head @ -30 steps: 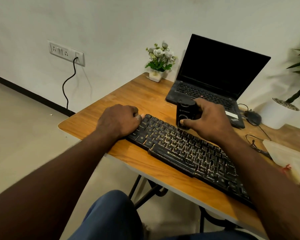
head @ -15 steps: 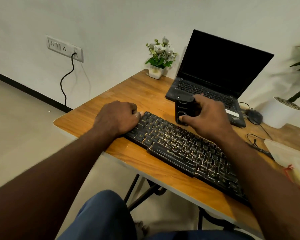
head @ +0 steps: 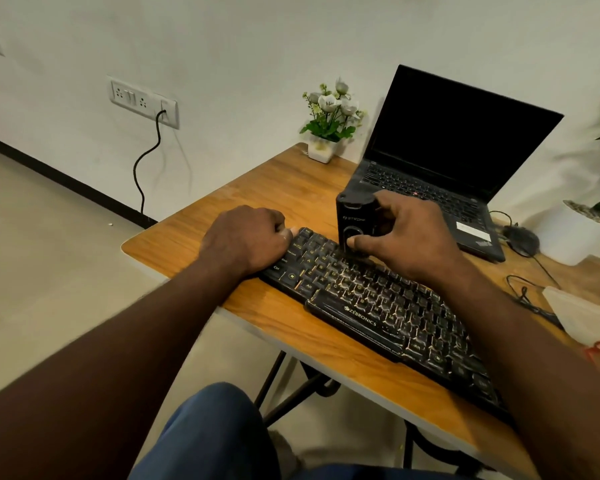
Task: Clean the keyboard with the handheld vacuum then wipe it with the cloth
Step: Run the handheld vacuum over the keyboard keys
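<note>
The keyboard lies slantwise along the near edge of the table, its left end toward the middle of the top and its right end running off under my right forearm. My left hand sits on that left end, fingers curled over it and thumb against the far-left corner, bracing it. My right hand holds the handheld vacuum upright, fingers wrapped round the back of the body and thumb on the front by the round button, its lower end down on the upper key rows near the left end. I judge this to be the vacuuming stage, with the rows to the right yet to be covered; how clean any key is I cannot tell. The wipe has not begun: neither hand holds a cloth, and the pale object at the right edge of the table may be it, though I can't be sure. Just behind the vacuum is an open laptop with a dark screen, close enough to crowd strokes along the top row. A mouse and loose cable lie toward the right edge, and a small flower pot stands at the far corner.
</note>
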Tool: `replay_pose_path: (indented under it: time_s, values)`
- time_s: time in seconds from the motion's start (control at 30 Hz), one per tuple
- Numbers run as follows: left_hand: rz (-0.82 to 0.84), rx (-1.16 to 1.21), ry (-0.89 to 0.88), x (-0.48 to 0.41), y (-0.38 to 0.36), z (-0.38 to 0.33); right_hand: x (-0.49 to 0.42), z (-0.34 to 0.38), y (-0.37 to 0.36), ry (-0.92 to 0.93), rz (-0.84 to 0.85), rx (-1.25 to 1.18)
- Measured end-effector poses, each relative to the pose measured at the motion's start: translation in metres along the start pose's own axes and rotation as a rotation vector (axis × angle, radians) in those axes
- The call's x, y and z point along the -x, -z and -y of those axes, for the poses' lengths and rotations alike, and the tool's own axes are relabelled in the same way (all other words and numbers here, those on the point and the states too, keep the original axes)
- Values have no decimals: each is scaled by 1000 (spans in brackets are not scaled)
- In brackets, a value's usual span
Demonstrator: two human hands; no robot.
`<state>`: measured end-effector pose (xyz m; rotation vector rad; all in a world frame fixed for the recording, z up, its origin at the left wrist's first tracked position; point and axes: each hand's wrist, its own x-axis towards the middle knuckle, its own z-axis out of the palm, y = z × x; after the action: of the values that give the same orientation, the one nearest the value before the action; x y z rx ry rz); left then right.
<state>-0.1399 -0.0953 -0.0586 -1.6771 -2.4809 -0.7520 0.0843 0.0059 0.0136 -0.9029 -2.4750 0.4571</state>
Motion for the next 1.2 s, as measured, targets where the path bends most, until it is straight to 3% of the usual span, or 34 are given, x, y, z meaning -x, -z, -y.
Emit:
replay_pose_path:
  time_s: [0.1,0.2,0.33,0.43,0.57,0.67,0.8,0.9,1.03,1.17,1.2]
  values:
    - [-5,-9,-1,0,1,0,0,4,0,24,129,-63]
    - [-3,-7,0,0,0,0,-3,2,1,26,30,21]
    - [-13,6,-3,-1,-2,2,-2,0,3,37,132,-68]
    - [-17,12,-2,-1,-2,3,-3,-4,4,21,13,46]
    - [-26,15,0,-1,-2,2,-3,-7,7,24,134,-61]
    - [-27,12,1,1,-1,1,-2,-10,10,24,1,38]
    - [-23,19,5,1,0,0,3,-6,8,2,154,-180]
    - [-24,27,8,0,-1,1,0,-7,4,24,27,-36]
    - [-15,25,7,-1,-1,2,1,-8,4,32,135,-111]
    - [-8,17,9,-2,-2,3,0,-11,6,13,-14,-24]
    - [-7,17,7,-1,-2,2,0,-12,8,3,23,-71]
